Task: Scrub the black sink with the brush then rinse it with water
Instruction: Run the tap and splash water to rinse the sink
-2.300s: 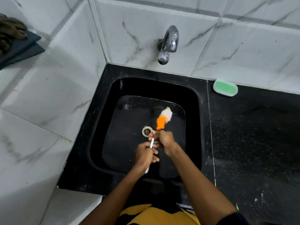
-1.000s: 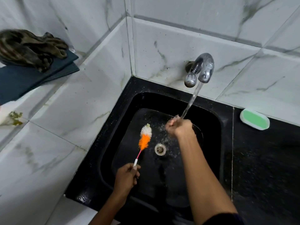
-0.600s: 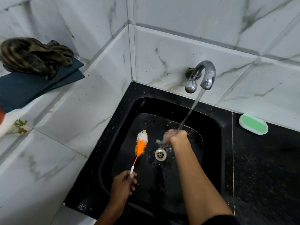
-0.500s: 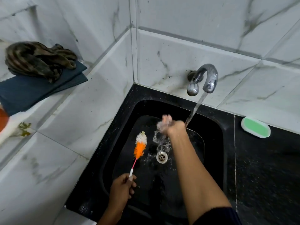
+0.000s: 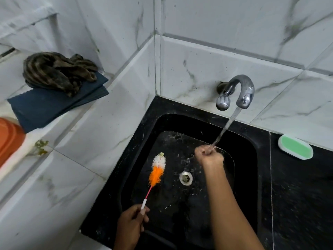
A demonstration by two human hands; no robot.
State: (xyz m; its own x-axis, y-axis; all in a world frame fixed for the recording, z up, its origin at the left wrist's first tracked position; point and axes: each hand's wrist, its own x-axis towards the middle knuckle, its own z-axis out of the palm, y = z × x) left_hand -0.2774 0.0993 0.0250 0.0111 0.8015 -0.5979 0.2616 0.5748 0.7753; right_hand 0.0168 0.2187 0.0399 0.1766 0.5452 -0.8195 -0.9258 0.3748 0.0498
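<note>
The black sink (image 5: 144, 141) is set in a black counter in a tiled corner, with a steel drain (image 5: 186, 178) in its wet floor. My left hand (image 5: 132, 226) grips the white end of the brush (image 5: 157, 170), whose orange and white bristles point up over the left side of the basin. A chrome tap (image 5: 239, 91) on the back wall runs a stream of water. My right hand (image 5: 209, 156) sits under that stream with its fingers curled, holding nothing that I can see.
A green and white soap dish (image 5: 295, 146) lies on the counter to the right of the sink. On the left ledge are a brown cloth (image 5: 57, 73) on folded blue cloths (image 5: 54, 107) and an orange object (image 5: 9, 136).
The tap now runs. My right hand left the brush, flicked water up over the basin, then returned under the stream. My left hand keeps the brush over the sink's left side.
</note>
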